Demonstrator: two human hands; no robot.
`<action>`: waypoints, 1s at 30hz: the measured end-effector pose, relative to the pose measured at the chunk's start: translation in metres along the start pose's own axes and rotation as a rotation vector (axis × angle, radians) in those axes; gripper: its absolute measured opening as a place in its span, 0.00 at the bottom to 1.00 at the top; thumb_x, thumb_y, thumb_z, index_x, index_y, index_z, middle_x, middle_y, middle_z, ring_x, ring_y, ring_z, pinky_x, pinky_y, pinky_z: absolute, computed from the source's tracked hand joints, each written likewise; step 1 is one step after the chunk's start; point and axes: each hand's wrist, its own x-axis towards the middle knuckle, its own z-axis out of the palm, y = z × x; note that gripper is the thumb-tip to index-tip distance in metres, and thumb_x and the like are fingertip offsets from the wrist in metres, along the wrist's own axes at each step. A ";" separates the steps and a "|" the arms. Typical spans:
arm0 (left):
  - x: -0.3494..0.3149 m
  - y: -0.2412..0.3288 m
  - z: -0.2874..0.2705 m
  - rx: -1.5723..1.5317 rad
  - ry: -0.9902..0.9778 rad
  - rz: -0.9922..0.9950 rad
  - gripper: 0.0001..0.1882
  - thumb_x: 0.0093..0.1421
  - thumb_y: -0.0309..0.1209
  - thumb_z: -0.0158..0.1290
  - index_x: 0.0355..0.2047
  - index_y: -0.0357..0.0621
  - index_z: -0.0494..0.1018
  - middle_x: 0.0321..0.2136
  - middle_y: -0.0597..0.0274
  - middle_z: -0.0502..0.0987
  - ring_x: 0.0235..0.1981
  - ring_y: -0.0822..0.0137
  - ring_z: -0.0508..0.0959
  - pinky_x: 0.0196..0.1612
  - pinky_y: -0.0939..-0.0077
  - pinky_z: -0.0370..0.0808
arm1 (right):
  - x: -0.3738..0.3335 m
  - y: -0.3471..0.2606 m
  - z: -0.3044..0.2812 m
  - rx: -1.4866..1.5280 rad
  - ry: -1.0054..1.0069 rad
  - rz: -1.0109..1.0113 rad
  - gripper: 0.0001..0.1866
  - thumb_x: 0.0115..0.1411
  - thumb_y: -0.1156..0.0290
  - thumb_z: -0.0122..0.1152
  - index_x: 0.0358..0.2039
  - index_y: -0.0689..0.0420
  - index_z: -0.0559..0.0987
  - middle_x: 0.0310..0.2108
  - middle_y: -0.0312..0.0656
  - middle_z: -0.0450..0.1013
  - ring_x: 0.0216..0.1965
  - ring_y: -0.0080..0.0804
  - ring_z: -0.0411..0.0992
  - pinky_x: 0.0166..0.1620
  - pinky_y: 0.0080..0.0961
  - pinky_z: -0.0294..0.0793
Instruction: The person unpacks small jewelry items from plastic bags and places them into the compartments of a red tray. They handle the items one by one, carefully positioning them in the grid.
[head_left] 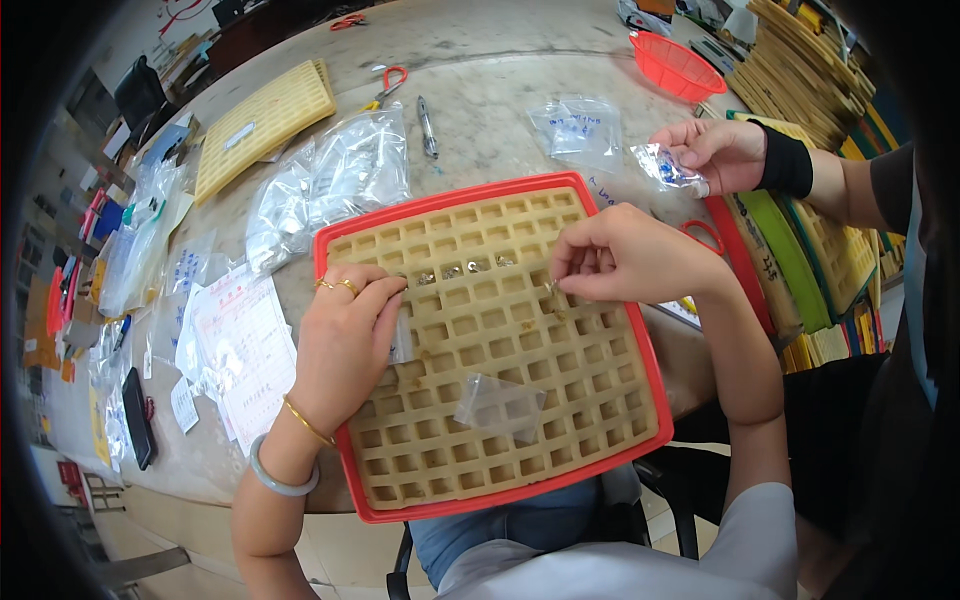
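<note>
Right hand [640,262] is seen at the table [480,100] in a narrow pinch, above a red-rimmed tray [515,504].

By judgement, the tray, with its cream grid of cells, should be steadied from the left side, because its near edge is placed close to the lap. Left hand [345,335] is laid over the tray's left part with bent fingers; whether something is gripped cannot be told. One clear bag [403,340] is seen beside it, and another clear bag [490,408] is lying across cells nearer to the body. Small metal pieces [474,266] are found in separate cells of one row, between the two hands. Whether such a piece is pinched at right cannot be told; a light, low pinch is probably best, so that neighbouring pieces are not disturbed.
</note>
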 end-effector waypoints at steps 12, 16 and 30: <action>0.001 0.002 -0.001 -0.012 -0.015 -0.007 0.07 0.51 0.19 0.51 0.32 0.36 0.74 0.32 0.55 0.73 0.36 0.56 0.72 0.40 0.68 0.69 | 0.014 0.022 0.024 -0.546 0.354 -0.302 0.05 0.52 0.77 0.58 0.30 0.62 0.77 0.28 0.35 0.72 0.27 0.19 0.70 0.28 0.16 0.67; 0.001 0.003 -0.001 -0.005 -0.005 -0.001 0.06 0.51 0.19 0.51 0.32 0.36 0.74 0.32 0.55 0.73 0.36 0.56 0.72 0.40 0.68 0.69 | -0.002 0.003 -0.003 -0.303 0.690 -0.190 0.05 0.52 0.79 0.57 0.31 0.62 0.78 0.29 0.35 0.72 0.24 0.20 0.67 0.27 0.15 0.67; 0.002 0.005 -0.001 0.026 -0.012 -0.025 0.07 0.52 0.20 0.50 0.32 0.38 0.73 0.32 0.55 0.73 0.37 0.55 0.72 0.40 0.67 0.70 | -0.048 -0.001 -0.045 -0.744 0.757 -0.228 0.21 0.47 0.70 0.64 0.43 0.61 0.73 0.41 0.44 0.70 0.44 0.38 0.67 0.49 0.29 0.65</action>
